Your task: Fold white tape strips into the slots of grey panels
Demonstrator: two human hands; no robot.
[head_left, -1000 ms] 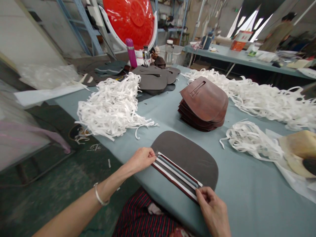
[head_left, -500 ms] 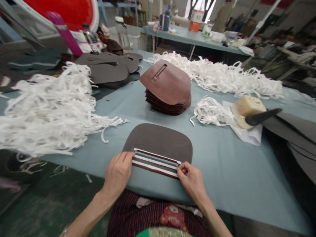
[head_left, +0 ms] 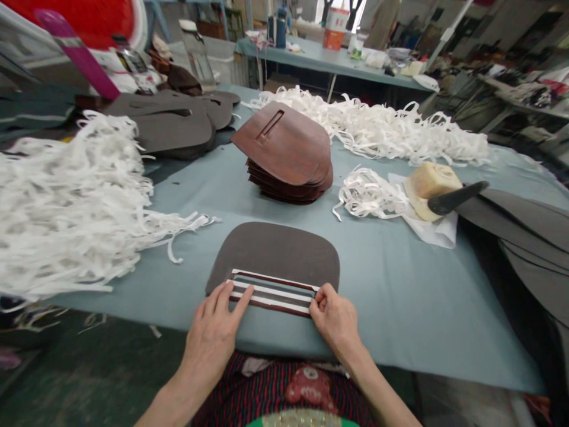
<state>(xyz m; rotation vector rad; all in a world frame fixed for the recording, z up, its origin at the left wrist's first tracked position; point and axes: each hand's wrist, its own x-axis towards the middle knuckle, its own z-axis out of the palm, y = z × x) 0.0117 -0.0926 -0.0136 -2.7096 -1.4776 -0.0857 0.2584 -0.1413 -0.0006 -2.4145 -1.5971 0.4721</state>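
A grey-brown panel (head_left: 275, 249) with rounded corners lies flat before me. Along its near edge is a long slot with dark red edging, and white strips (head_left: 267, 298) run lengthwise beside it. My left hand (head_left: 217, 320) rests at the left end of the strips, fingers spread, thumb and fingertips on them. At the right end my right hand (head_left: 333, 314) has thumb and forefinger pinched on a white strip; the fingertips hide its very end. Beyond the panel stands a stack of brown leather pieces (head_left: 288, 142), the top one with a slit.
Piles of white strips lie at left (head_left: 66, 207) and along the back (head_left: 377, 127), with a smaller bundle (head_left: 368, 193) at right. Beside it sits a pale block with a dark handle (head_left: 457, 198). Grey pieces (head_left: 528, 237) hang at the right; a pink bottle (head_left: 77, 53) stands back left.
My left hand's fingers have spread, with the thumb now further right along the strips. My right hand still pinches the right end. The whole view has shifted slightly.
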